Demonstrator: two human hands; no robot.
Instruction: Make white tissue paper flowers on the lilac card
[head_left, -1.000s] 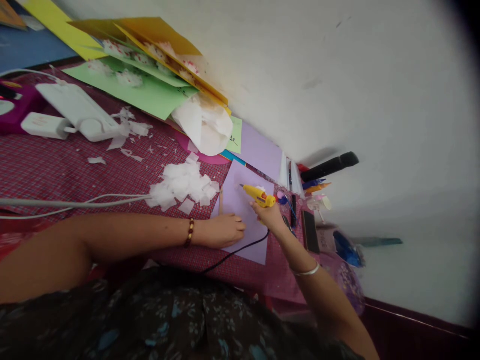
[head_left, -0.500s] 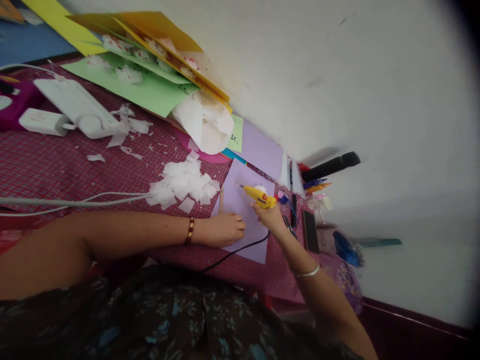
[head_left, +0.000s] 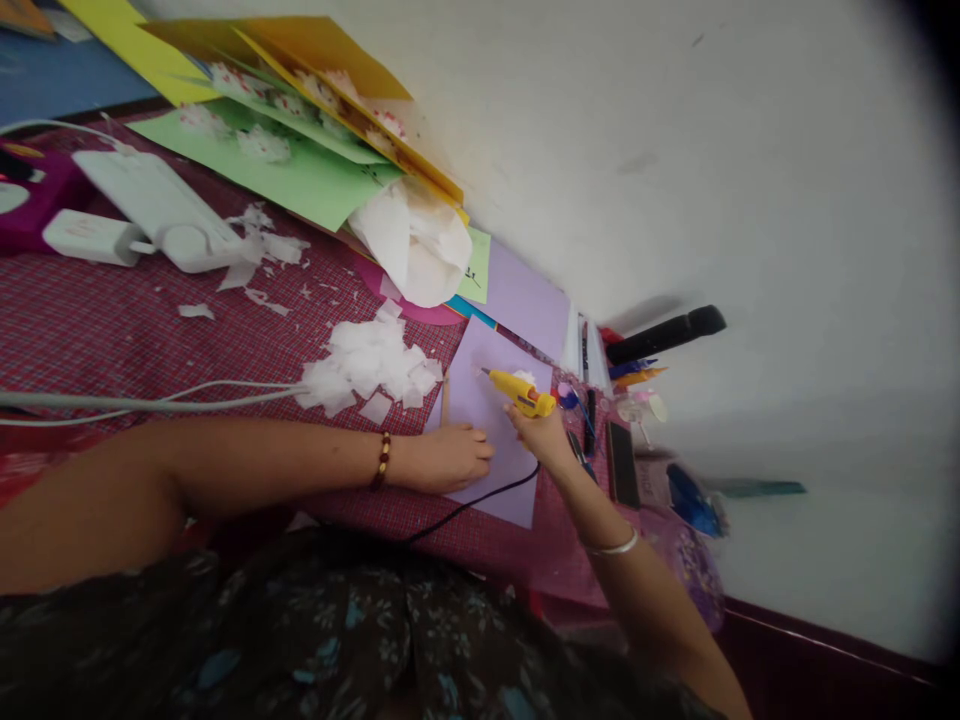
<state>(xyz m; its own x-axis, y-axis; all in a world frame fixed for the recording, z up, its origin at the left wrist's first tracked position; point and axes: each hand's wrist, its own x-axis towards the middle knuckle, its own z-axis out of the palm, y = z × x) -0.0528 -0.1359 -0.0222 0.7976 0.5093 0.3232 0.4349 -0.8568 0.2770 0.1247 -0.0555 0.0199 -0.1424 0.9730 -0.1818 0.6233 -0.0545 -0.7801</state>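
Note:
My right hand (head_left: 541,432) is wrapped round the handle of a yellow glue gun (head_left: 519,389). The gun's nozzle points left, close over a sheet of purple paper (head_left: 504,497). A small white tuft (head_left: 525,378) shows just behind the gun. On the left part of that sheet rests my left hand (head_left: 455,460), its fingers curled in; whether they hold anything is hidden. A thin wooden stick (head_left: 445,398) sticks out from behind this hand along the sheet's left edge. A black cord (head_left: 480,500) crosses the front of the paper.
Left of the sheet lies a heap of white paper squares (head_left: 367,365). Green cards (head_left: 300,185) and yellow-orange cards (head_left: 360,60) with white tufts lean near the wall. White cables (head_left: 187,400) run in from the left. A dark phone-like slab (head_left: 622,463) lies at the right.
The whole view has shifted very slightly. Both hands and the glue gun keep nearly the same places over the paper.

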